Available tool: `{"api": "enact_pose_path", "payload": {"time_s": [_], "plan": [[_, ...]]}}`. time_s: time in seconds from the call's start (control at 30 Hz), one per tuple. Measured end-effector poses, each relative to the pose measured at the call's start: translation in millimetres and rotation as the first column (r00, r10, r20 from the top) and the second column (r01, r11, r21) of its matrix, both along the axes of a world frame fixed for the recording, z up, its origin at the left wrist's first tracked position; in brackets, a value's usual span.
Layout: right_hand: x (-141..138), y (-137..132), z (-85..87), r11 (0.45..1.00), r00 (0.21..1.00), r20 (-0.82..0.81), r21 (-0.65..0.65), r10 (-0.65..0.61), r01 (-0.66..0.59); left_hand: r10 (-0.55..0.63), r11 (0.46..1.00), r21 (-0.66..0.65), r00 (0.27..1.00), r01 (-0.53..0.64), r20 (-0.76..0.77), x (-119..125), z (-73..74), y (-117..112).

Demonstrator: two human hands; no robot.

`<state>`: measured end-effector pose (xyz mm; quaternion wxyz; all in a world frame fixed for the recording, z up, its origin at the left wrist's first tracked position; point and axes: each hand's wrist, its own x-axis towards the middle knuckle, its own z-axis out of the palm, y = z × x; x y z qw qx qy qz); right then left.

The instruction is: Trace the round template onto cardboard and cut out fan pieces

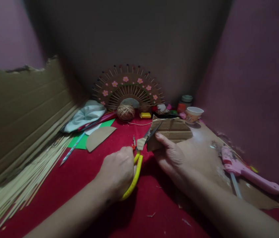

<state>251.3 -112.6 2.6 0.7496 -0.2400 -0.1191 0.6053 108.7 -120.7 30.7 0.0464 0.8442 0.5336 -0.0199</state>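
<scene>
My left hand [118,172] is closed round the yellow handles of a pair of scissors [133,185]. The dark blades point up and to the right, and they are at the left edge of a piece of corrugated cardboard [172,129]. My right hand [171,155] grips that cardboard from below, thumb on the near face and the other fingers mostly hidden behind it. A small pale cardboard scrap [141,143] hangs by the blades, partly cut from the piece or loose; I cannot tell which. Left of my hands, a half-round cardboard piece [99,138] lies flat.
Thin bamboo sticks [27,181] lie at the left beside a pencil [72,148] on green paper [81,142]. A flowered stick fan [128,86] stands behind a twine ball [125,112]. To the right are a paper cup [193,114] and a pink glue gun [248,172].
</scene>
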Motion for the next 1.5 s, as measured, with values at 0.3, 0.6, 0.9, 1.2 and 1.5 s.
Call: {"api": "enact_pose_path", "payload": {"time_s": [0.3,0.6,0.9,1.2,1.5], "plan": [[-1.7,1.2,-1.6,0.999,0.999,-0.018,0.004,0.032,-0.032,0.010,1.000,-0.016,1.000,-0.010,-0.014,0.0,2.0,0.2],[-2.6,1.1,-0.9,0.999,1.000,-0.002,0.028,0.029,-0.029,0.010,1.000,-0.013,0.999,-0.010,-0.044,-1.1,-0.1,1.8],[0.3,2.8,-0.8,1.000,0.999,0.042,0.012,-0.009,0.008,0.006,1.000,-0.024,0.998,-0.007,-0.058,-1.1,-0.9,2.9],[5.7,2.2,9.9,0.999,0.995,-0.083,-0.008,-0.050,0.050,0.037,0.998,-0.040,0.999,-0.038,-0.021,0.3,-2.6,1.7],[8.7,0.6,12.0,0.997,0.997,-0.013,-0.024,-0.072,0.072,0.013,0.999,-0.048,1.000,-0.013,0.011,2.2,-0.1,-3.4]]}}
